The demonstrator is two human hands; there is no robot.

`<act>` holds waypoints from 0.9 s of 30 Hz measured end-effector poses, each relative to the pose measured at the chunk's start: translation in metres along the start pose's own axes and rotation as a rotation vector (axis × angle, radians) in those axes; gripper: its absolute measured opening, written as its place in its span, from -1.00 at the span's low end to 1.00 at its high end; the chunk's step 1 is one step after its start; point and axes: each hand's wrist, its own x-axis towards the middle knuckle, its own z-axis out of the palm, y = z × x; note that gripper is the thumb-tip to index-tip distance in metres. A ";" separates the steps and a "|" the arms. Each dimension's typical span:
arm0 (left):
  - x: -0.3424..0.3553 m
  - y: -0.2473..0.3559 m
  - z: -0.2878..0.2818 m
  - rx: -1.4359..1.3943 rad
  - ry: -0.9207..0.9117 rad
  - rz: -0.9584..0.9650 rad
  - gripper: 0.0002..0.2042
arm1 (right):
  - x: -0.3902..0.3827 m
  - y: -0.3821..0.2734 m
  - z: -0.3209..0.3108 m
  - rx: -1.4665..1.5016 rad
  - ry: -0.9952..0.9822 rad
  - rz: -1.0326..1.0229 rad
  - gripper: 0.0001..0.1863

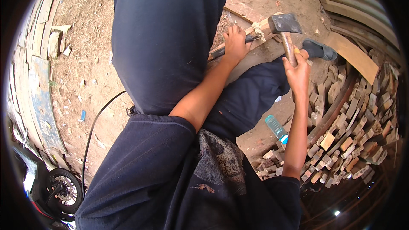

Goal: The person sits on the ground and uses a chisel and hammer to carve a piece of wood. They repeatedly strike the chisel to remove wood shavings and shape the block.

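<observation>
My right hand (297,70) is closed round the wooden handle of a hammer (285,24), whose blocky dark head is raised beside the end of a wooden beam (265,26). My left hand (235,44) is closed on a narrow dark tool (249,38) lying along the beam. Its dark length shows on both sides of my fingers, but the grip hides its middle, and I cannot make out its exact kind. A tuft of pale curled wood shavings (257,32) sits on the beam between the tool and the hammer head.
A foot in a dark shoe (319,50) rests just right of the hammer. Cut wood pieces (341,145) are heaped at right, with a teal bottle (276,127) beside them. A black cable (94,123) runs along the dirt floor at left, near a motorcycle wheel (64,191).
</observation>
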 end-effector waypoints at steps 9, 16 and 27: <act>-0.010 -0.007 0.013 0.135 0.007 0.093 -0.44 | 0.000 -0.005 0.028 0.065 -0.138 -0.069 -0.49; -0.006 -0.002 0.007 0.105 0.023 0.029 -0.37 | 0.010 0.006 0.020 0.742 -0.225 0.580 -0.51; 0.030 -0.026 -0.026 -0.431 0.168 -0.343 -0.55 | -0.114 0.032 0.105 2.298 -0.137 1.096 -0.75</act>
